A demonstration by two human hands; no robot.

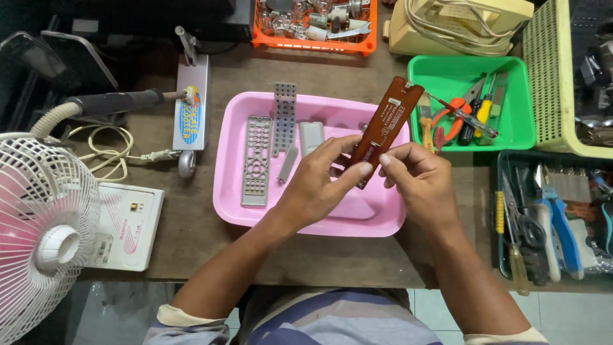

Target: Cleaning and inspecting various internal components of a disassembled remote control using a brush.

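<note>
While you look down from the head camera, your left hand [317, 182] and your right hand [415, 179] meet above the pink tray [383, 220], both pinching the lower end of a long brown circuit board [387, 128]. The left thumb and fingers are closed on the board's lower edge, and the right fingers are curled together around the same end from the other side. The board is held tilted, its upper end pointing up and to the right, over the tray's far right corner and near the green bin [447, 76].

Inside the pink tray lie a grey remote front panel [256, 161] with rows of button holes, a grey rubber keypad sheet [285, 115] just beside it, a small grey strip [288, 163] and a grey cover piece [311, 135] partly hidden behind your left fingers.

The green bin holds screwdrivers and pliers [454, 121]. To your right sits a dark tray of tools [543, 217], among them blue-handled pliers. To your left stand a white fan [41, 236], a white box [131, 223] and a soldering iron [115, 102] on its stand. An orange basket [313, 39] sits at the far edge of the table.
</note>
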